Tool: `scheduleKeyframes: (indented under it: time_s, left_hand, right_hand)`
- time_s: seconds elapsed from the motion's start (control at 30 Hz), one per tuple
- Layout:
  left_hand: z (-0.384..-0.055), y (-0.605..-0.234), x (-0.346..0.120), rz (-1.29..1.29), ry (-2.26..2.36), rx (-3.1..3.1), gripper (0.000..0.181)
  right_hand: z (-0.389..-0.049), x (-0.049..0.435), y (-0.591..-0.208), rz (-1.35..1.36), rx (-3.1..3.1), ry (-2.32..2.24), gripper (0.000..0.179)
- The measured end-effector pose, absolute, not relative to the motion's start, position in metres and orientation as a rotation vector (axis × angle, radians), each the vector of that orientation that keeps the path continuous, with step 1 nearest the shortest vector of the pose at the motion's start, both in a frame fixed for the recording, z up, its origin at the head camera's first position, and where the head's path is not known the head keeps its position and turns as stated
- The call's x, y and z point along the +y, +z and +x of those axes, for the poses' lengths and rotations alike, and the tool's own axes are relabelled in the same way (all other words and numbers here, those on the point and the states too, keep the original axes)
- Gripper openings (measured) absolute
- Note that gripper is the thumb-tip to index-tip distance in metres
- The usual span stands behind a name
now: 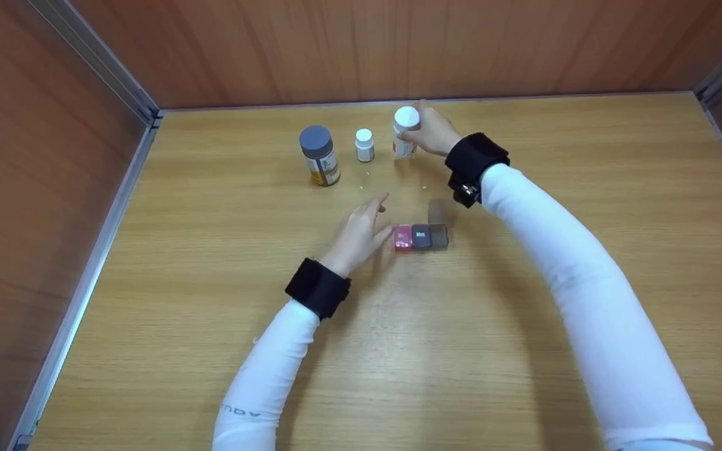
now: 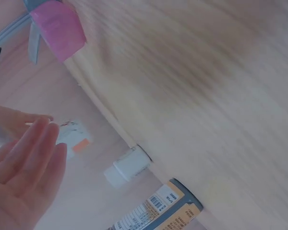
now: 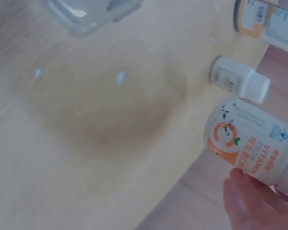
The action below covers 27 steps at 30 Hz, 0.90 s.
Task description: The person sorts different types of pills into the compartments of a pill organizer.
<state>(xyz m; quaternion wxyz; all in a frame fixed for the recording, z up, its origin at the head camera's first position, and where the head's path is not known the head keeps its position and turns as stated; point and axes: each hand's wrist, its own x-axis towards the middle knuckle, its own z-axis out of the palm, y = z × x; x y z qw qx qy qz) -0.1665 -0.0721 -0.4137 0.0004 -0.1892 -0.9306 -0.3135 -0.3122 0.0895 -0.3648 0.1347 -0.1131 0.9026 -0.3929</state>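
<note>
The white bottle (image 3: pixel 247 139) stands upright at the back of the table (image 1: pixel 179 300), capped in white, its label printed with an orange ring, a small green leaf mark and orange "VITAMIN" lettering; I cannot tell whether its base touches the wood. The right hand (image 1: pixel 435 130) pinches it near the top between thumb and fingers. Beside it stands a small white bottle (image 1: pixel 365 146), and farther left a larger bottle (image 1: pixel 319 156) with a dark blue-grey lid. Tiny white bits (image 3: pixel 121 76) lie in front. Nearer the person sits a pill case (image 1: pixel 421 237) of three compartments, pink, dark blue-grey and smoky clear, the last with its lid raised. Just beside the pink end, the left hand (image 1: pixel 355 241) holds nothing, its fingers extended; contact is unclear.
</note>
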Motion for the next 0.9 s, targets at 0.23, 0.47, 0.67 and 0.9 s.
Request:
scheduleKeyframes:
  time_s: [0.23,0.47,0.67,0.9]
  left_hand:
    - [-0.16,-0.404,-0.086,-0.538,-1.166,-2.892,0.053]
    - [-0.145,-0.392,-0.097,-0.522,-1.347,-2.91,0.051]
    - [-0.128,-0.393,-0.095,-0.568,-1.469,-2.923,0.052]
    - [-0.113,-0.409,-0.081,-0.676,-1.551,-2.921,0.053]
  right_hand:
    - [-0.268,0.098,-0.332,-0.623,2.53,-1.137,0.051]
    - [-0.206,0.116,-0.338,-0.819,2.447,-1.062,0.049]
    - [-0.161,0.133,-0.371,-0.851,2.404,-1.041,0.048]
    - [-0.141,0.14,-0.393,-0.817,2.427,-1.029,0.049]
